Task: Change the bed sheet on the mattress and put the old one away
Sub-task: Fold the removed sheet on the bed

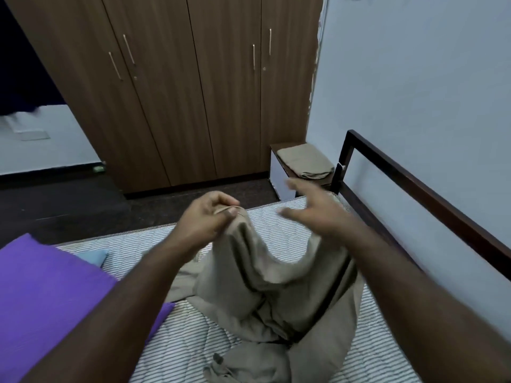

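A crumpled beige bed sheet (265, 294) lies bunched on the striped bare mattress (188, 335). My left hand (210, 217) pinches a raised corner of this sheet between thumb and fingers. My right hand (312, 211) is blurred, with its fingers spread, and the sheet's edge drapes from under its palm; whether it grips the cloth I cannot tell. A second beige sheet (305, 161), neatly folded, rests on a small bedside table (276, 172) beyond the bed's far corner.
A purple cloth (47, 294) and a light blue piece (95, 257) lie on the mattress at left. The dark wooden bed frame (414, 186) runs along the right wall. A brown wardrobe (193, 92) stands behind the dark floor.
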